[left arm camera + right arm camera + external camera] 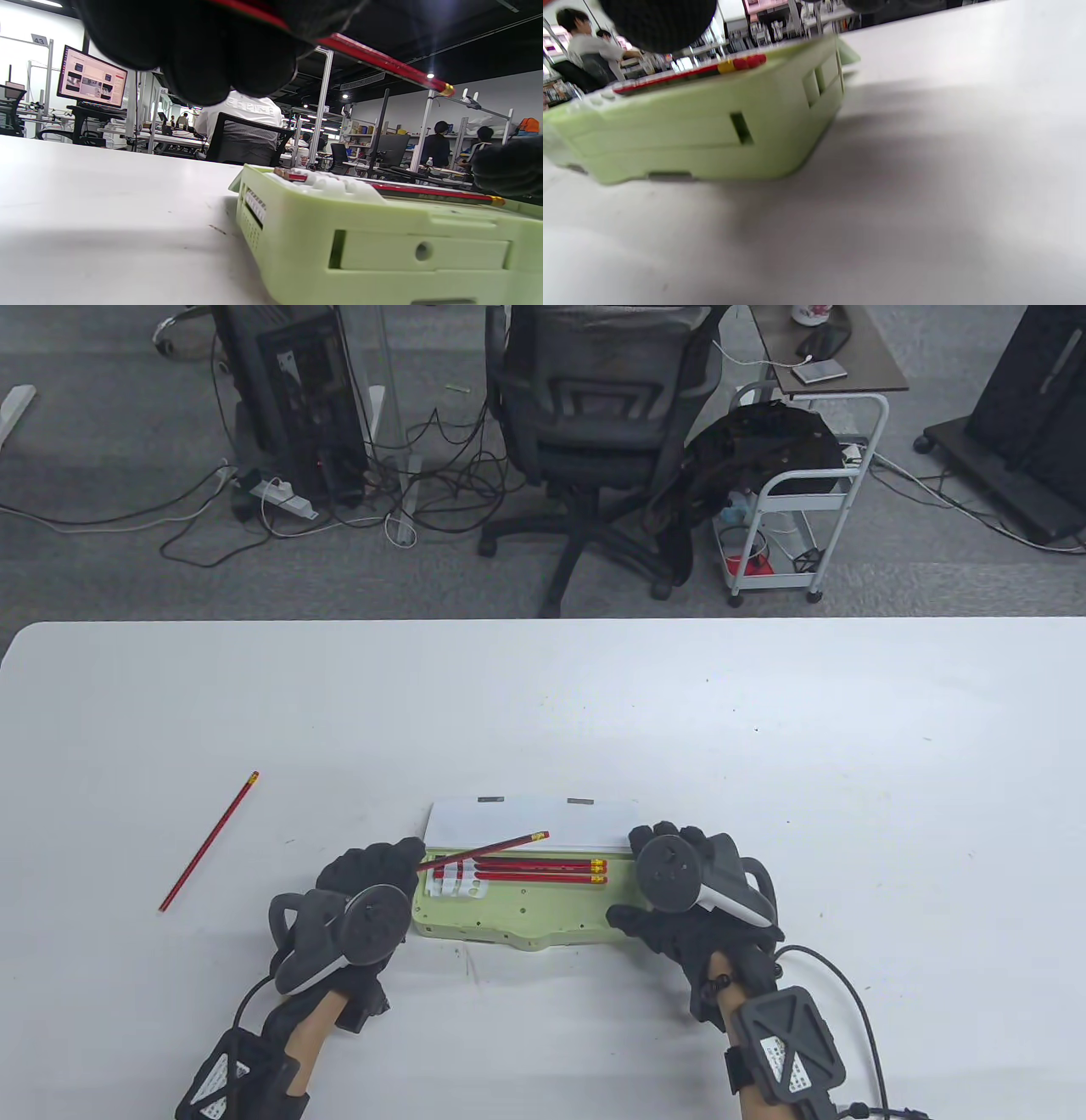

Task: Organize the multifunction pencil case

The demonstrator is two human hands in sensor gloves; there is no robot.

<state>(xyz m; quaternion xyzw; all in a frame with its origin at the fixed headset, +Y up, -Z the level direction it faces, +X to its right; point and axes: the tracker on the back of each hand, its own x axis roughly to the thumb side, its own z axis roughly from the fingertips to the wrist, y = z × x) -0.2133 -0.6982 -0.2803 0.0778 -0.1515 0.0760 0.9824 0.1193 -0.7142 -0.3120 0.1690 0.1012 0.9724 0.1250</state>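
Observation:
A pale green pencil case (526, 912) (382, 237) (712, 123) lies open near the table's front edge, its white lid (526, 819) folded back. Two red pencils (534, 872) (424, 192) (683, 72) lie in its tray, held by white clips (458, 884). My left hand (377, 869) (203, 46) is at the case's left end and pinches a third red pencil (484, 851) (382, 61), which slants up over the tray. My right hand (670, 891) rests at the case's right end, thumb at the front corner, fingers along the side. A fourth red pencil (209, 841) lies loose far left.
The white table (764, 746) stretches wide around the case. Beyond its far edge stand an office chair (594, 424), a white cart (797, 509) and floor cables. Wrist views show people at desks in the background.

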